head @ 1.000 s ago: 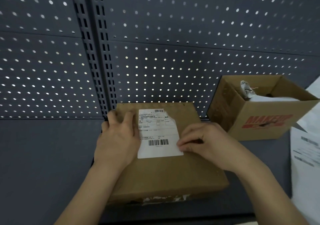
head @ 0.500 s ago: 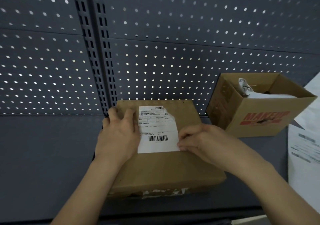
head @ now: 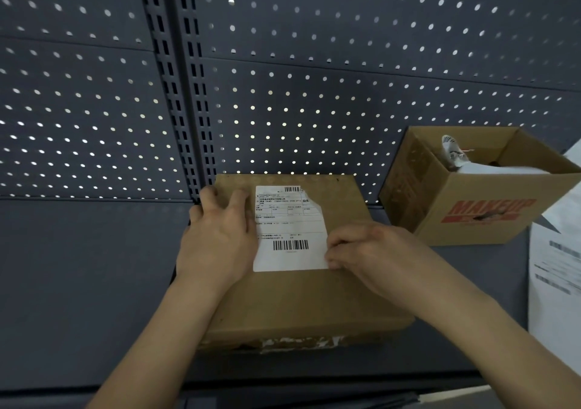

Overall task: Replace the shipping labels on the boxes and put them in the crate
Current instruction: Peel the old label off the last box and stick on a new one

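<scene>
**A:** Where is the box?

**B:** The box (head: pixel 298 301) lies flat on the dark shelf (head: pixel 78 283), mid-scene, with its far edge up against the pegboard (head: pixel 314 94). Torn white scraps show along its near side.

**A:** And the label?

**B:** The label (head: pixel 289 229) sits on the box top, toward the far side. It is white, with one barcode at its far edge and a second one nearer. Its far right corner is torn or folded back; I cannot tell which.

**A:** What is the left hand doing?

**B:** The left hand (head: pixel 220 239) lies palm down on the box top, just left of the label. Its fingers are straight and a little spread, and the tips reach the box's far left edge. The side of the hand touches the label's left edge.

**A:** And the right?

**B:** The right hand (head: pixel 374 257) is at the label's near right corner, fingers curled, with the tips on the label's right edge. The thumb is hidden, so I cannot tell whether it pinches the corner or only presses on it. The two hands are apart, with the label between them.

**A:** Anything else on the shelf?

**B:** A carton (head: pixel 478 220) stands to the right and farther back. Its top is open, there is red print on its near side and crumpled white paper inside. Printed white sheets (head: pixel 553 267) lie at the right edge, nearer than the carton.
</scene>
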`<move>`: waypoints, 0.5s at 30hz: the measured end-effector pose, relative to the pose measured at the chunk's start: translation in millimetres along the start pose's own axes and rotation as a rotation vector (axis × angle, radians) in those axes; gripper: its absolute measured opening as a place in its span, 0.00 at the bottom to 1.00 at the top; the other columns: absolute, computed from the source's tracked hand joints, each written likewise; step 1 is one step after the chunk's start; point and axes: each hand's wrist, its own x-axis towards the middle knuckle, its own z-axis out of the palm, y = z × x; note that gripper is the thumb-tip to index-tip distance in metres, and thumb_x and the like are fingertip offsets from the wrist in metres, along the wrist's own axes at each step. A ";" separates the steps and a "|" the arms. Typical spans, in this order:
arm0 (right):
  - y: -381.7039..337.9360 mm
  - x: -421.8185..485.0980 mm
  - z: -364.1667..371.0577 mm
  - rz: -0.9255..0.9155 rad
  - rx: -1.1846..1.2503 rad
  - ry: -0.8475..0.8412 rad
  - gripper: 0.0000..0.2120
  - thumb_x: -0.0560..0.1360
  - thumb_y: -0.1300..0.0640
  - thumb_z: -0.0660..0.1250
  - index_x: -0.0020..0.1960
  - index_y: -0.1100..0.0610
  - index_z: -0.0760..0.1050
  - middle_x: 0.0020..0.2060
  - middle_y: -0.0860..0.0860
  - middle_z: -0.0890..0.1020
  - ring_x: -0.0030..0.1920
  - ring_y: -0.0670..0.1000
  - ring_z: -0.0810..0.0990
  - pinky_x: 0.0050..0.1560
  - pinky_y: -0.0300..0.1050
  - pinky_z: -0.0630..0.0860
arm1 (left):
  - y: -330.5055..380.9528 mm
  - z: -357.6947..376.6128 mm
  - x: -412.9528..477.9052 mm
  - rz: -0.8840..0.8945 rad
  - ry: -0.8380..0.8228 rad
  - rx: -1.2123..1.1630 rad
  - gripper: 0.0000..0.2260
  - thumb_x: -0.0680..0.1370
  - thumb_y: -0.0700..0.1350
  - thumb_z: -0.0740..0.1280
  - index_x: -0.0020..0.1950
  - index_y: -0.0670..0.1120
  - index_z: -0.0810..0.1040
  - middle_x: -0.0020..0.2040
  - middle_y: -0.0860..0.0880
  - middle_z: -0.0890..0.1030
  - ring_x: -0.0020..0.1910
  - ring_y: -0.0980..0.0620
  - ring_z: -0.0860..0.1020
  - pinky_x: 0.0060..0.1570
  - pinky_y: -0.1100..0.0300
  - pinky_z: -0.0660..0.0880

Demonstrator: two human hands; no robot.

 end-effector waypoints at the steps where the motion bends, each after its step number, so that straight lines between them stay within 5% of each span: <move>1: -0.7 -0.4 0.2 -0.005 -0.021 0.006 0.16 0.58 0.64 0.82 0.39 0.50 0.81 0.42 0.44 0.81 0.39 0.47 0.81 0.27 0.35 0.65 | -0.2 0.2 0.1 0.000 -0.001 0.000 0.16 0.83 0.51 0.54 0.70 0.52 0.67 0.71 0.42 0.60 0.64 0.34 0.66 0.56 0.41 0.71; 4: -1.7 -1.3 1.7 -0.022 -0.056 0.037 0.17 0.56 0.65 0.82 0.38 0.50 0.81 0.41 0.44 0.82 0.39 0.47 0.81 0.27 0.34 0.63 | -0.6 0.6 0.3 -0.002 -0.001 0.000 0.16 0.83 0.51 0.54 0.69 0.52 0.67 0.71 0.42 0.60 0.65 0.35 0.66 0.56 0.41 0.71; 10: -4.9 -2.9 8.2 -0.015 -0.083 0.088 0.15 0.59 0.68 0.79 0.38 0.53 0.79 0.41 0.46 0.81 0.39 0.49 0.80 0.23 0.40 0.73 | -1.2 0.9 0.7 -0.003 0.000 0.000 0.16 0.83 0.51 0.55 0.70 0.52 0.66 0.71 0.41 0.60 0.65 0.34 0.66 0.56 0.40 0.71; 15: 7.6 -6.6 6.8 -0.007 0.085 0.079 0.09 0.71 0.66 0.73 0.46 0.54 0.81 0.47 0.45 0.80 0.45 0.47 0.80 0.38 0.47 0.81 | -0.9 0.3 0.8 -0.004 -0.003 -0.002 0.16 0.83 0.51 0.55 0.71 0.52 0.66 0.71 0.41 0.60 0.65 0.35 0.66 0.57 0.41 0.71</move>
